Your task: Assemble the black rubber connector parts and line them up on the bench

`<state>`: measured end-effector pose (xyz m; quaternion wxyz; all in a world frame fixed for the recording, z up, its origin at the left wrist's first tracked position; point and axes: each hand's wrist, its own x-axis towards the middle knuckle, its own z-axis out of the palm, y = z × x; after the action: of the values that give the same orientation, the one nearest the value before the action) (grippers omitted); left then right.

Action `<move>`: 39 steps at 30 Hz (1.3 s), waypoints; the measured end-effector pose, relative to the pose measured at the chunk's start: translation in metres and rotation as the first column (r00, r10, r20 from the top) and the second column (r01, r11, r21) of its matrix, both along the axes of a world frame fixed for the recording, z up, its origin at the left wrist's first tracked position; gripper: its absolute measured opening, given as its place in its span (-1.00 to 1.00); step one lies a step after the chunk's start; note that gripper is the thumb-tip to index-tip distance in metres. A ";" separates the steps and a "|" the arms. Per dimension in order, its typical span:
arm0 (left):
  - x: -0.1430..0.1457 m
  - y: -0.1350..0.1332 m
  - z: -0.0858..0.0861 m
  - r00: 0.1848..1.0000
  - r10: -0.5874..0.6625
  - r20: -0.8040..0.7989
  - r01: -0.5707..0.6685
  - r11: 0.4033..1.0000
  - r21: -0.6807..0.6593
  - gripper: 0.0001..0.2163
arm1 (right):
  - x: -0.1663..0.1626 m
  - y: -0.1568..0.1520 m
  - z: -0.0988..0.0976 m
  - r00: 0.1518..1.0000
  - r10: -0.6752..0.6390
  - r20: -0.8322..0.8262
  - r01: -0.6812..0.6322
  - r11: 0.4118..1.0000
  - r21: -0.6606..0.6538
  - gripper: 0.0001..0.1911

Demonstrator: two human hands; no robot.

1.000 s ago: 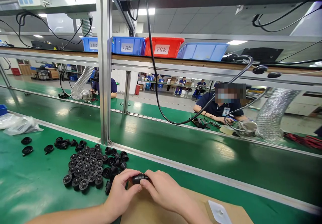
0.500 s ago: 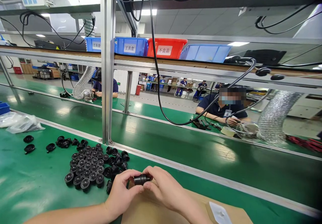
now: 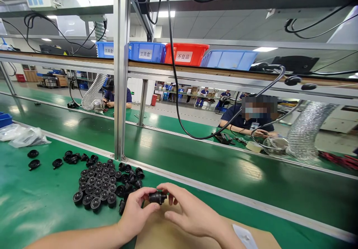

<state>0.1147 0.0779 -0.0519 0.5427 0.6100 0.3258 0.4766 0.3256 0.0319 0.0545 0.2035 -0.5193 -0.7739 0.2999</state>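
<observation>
Between thumb and fingers, my left hand (image 3: 137,208) grips a small black cylindrical plastic part (image 3: 157,197), lying sideways over brown cardboard (image 3: 165,228). My right hand (image 3: 186,211) is at the part's right end, thumb and fingers apart; its fingertips come close to the part, and I cannot tell whether they touch it. Left of my hands, round black parts (image 3: 96,192) stand in tight rows on the green table. Looser black pieces (image 3: 130,178) lie heaped beside those rows.
Single black caps (image 3: 34,164) and a clear plastic bag (image 3: 29,137) lie at the left. A metal post (image 3: 121,73) rises behind the parts. Blue bins (image 3: 147,52) and a red bin (image 3: 186,54) sit on the shelf. Across the line a co-worker (image 3: 232,116) sits by a flexible duct (image 3: 310,129).
My right hand's thumb and fingers have spread and come away from the part's right end, baring it. My left hand keeps its grip.
</observation>
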 end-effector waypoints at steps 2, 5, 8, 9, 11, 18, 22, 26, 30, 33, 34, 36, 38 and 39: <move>-0.001 0.001 -0.002 1.000 -0.001 -0.006 0.001 1.000 0.030 -0.68 | -0.001 0.001 -0.002 1.000 -0.002 -0.006 0.002 1.000 0.008 -0.67; -0.003 0.001 -0.005 0.999 0.037 -0.011 -0.035 0.993 0.108 -0.79 | -0.007 0.007 -0.014 0.995 -0.092 -0.031 0.091 0.995 -0.047 -0.83; -0.005 -0.001 -0.007 0.997 0.065 -0.027 -0.060 0.985 0.162 -0.82 | -0.011 0.013 -0.026 0.985 -0.153 -0.083 0.143 0.983 -0.112 -0.80; -0.005 -0.002 -0.007 0.996 0.073 -0.042 -0.066 0.985 0.161 -0.77 | -0.011 0.015 -0.028 0.982 -0.163 -0.094 0.152 0.981 -0.122 -0.79; -0.005 -0.003 -0.007 0.996 0.072 -0.057 -0.065 0.991 0.117 -0.65 | -0.008 0.016 -0.029 0.980 -0.166 -0.110 0.152 0.980 -0.128 -0.77; -0.004 0.003 -0.007 0.995 0.025 -0.094 -0.013 0.991 0.130 -0.62 | -0.006 0.018 -0.025 0.982 -0.180 -0.058 0.174 0.980 -0.096 -0.75; -0.010 -0.004 -0.005 0.953 0.103 -0.283 -0.002 0.942 0.336 -0.34 | -0.001 0.024 -0.023 0.955 -0.263 0.137 0.264 0.964 0.010 -0.79; -0.018 -0.024 0.011 0.808 0.079 -0.584 0.310 0.786 0.534 -0.30 | 0.031 0.036 -0.028 0.841 -0.453 0.296 0.434 0.891 0.132 -0.78; -0.031 -0.031 0.046 0.414 0.214 -0.885 0.554 0.711 0.432 -0.72 | 0.064 0.047 -0.039 0.765 -0.505 0.400 0.505 0.856 0.113 -0.80; -0.052 -0.018 0.070 0.141 0.305 -0.942 0.302 0.893 0.334 -0.77 | 0.074 0.049 -0.040 0.762 -0.500 0.411 0.508 0.856 0.100 -0.73; -0.059 -0.013 0.075 0.093 0.296 -0.951 0.258 0.915 0.310 -0.77 | 0.074 0.048 -0.039 0.762 -0.503 0.407 0.507 0.855 0.107 -0.69; -0.071 -0.003 0.079 0.032 0.261 -0.965 0.208 0.943 0.261 -0.77 | 0.072 0.046 -0.033 0.765 -0.513 0.388 0.505 0.853 0.131 -0.59; -0.078 0.002 0.078 0.017 0.243 -0.970 0.186 0.952 0.242 -0.74 | 0.066 0.041 -0.026 0.780 -0.511 0.362 0.490 0.858 0.154 -0.58; -0.078 0.001 0.078 0.024 0.243 -0.970 0.180 0.953 0.243 -0.73 | 0.061 0.038 -0.022 0.797 -0.496 0.343 0.473 0.867 0.155 -0.60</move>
<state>0.0367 0.0791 0.0259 0.0490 0.8344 0.5481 -0.0311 0.3868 0.0702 0.0323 0.1389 -0.7406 -0.6481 0.1101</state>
